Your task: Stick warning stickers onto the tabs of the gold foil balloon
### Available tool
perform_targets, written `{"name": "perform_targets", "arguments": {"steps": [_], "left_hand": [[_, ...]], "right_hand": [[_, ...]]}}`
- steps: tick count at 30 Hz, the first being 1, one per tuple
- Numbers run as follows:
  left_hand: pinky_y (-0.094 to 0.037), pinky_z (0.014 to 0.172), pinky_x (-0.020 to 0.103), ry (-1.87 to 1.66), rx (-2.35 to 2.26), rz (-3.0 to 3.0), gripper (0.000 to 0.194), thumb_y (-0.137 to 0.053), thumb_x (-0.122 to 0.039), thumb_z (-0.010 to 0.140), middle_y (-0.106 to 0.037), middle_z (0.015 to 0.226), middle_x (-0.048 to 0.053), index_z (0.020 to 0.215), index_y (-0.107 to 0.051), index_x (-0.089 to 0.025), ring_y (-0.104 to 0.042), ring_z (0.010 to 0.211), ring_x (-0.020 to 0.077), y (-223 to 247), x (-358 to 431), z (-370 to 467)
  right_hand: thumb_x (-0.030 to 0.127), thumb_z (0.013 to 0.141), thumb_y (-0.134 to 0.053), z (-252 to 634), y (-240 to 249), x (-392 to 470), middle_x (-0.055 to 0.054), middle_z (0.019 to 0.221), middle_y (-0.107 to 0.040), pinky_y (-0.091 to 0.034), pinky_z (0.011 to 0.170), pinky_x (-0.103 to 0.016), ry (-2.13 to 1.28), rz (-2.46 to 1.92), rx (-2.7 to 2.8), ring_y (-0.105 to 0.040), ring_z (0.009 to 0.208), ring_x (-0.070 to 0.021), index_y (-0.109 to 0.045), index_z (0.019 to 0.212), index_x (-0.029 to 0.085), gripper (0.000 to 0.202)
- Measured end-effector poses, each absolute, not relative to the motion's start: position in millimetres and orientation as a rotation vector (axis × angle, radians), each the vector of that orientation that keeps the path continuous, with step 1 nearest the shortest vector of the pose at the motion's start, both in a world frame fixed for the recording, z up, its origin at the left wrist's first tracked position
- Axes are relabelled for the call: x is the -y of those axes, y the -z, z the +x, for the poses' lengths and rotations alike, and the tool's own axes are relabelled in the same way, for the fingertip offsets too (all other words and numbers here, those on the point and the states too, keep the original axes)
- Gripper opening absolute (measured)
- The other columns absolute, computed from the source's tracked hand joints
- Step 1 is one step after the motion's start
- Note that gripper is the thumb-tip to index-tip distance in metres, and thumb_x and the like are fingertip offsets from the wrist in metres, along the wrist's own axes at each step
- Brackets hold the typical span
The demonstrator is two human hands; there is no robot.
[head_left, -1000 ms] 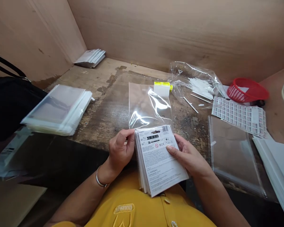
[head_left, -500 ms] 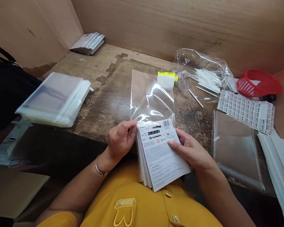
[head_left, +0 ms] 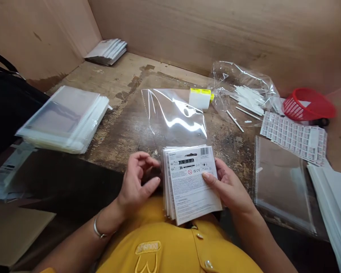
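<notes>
A fanned stack of white printed cards [head_left: 197,193], each with a hang hole and barcode, is held by my right hand [head_left: 229,182]. Its thumb presses on the front card and the fingers go behind. A clear plastic sleeve [head_left: 167,110] stretches from the stack's top over the table; how it lies around the cards is hard to make out. Just left of the stack, my left hand [head_left: 139,180] has its fingers apart and holds nothing. Past the sleeve's far right corner lies a roll of yellow and white labels [head_left: 199,99].
A thick pile of clear sleeves [head_left: 65,117] lies left. More cards [head_left: 106,51] are stacked at the back. To the right are a bag of white sticks [head_left: 246,98], a red basket [head_left: 309,104], sticker sheets [head_left: 294,134], and flat sleeves [head_left: 282,182].
My left hand has let go of the stack's left edge and opened, moving slightly down. The sleeve's far end has shifted left. My right hand keeps the cards, now slightly more upright.
</notes>
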State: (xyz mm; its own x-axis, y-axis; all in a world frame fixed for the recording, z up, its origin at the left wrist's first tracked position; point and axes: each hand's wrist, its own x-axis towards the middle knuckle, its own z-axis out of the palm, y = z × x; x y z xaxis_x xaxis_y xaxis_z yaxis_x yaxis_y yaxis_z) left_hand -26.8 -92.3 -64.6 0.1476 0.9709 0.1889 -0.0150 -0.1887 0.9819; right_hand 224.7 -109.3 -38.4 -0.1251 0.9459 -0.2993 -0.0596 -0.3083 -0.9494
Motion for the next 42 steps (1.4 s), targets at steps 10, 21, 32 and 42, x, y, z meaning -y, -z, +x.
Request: {"name": "perform_targets", "arguments": {"steps": [10, 21, 32, 42], "left_hand": [[-0.051, 0.071, 0.022, -0.976, -0.810, 1.412, 0.042, -0.082, -0.027, 0.066, -0.068, 0.091, 0.003, 0.101, -0.061, -0.014, -0.063, 0.079, 0.0135, -13, -3, -4], [-0.053, 0.083, 0.028, -0.699, -0.719, 1.711, 0.043, -0.078, -0.032, 0.072, -0.070, 0.100, 0.005, 0.108, -0.062, -0.013, -0.065, 0.091, 0.0188, 7, -28, -8], [-0.050, 0.097, 0.038, -0.686, -0.738, 1.682, 0.078, -0.086, -0.027, 0.061, -0.066, 0.124, 0.010, 0.131, -0.053, -0.018, -0.062, 0.111, 0.0265, 26, 5, -24], [-0.053, 0.093, 0.041, -0.710, -0.700, 1.738, 0.034, -0.075, -0.028, 0.074, -0.073, 0.106, 0.008, 0.105, -0.069, -0.016, -0.067, 0.098, 0.0252, 46, 20, -12]], "right_hand": [[0.031, 0.086, -0.062, 212, 46, 55, -0.002, 0.095, -0.062, -0.050, 0.082, -0.034, -0.635, -1.180, 1.530, -0.060, 0.088, -0.0190, -0.052, 0.110, 0.026, 0.026], [0.045, 0.074, -0.075, 243, 8, 34, -0.011, 0.125, -0.063, -0.049, 0.097, -0.043, -0.742, -1.309, 1.721, -0.060, 0.113, -0.0276, -0.060, 0.124, 0.020, 0.058], [0.035, 0.079, -0.069, 231, 68, 80, -0.009, 0.109, -0.071, -0.051, 0.093, -0.044, -0.739, -1.440, 1.859, -0.065, 0.105, -0.0285, -0.073, 0.093, 0.022, 0.020], [0.031, 0.080, -0.066, 231, 47, 82, -0.011, 0.120, -0.066, -0.046, 0.099, -0.047, -0.824, -1.479, 1.918, -0.059, 0.113, -0.0303, -0.069, 0.108, 0.019, 0.030]]}}
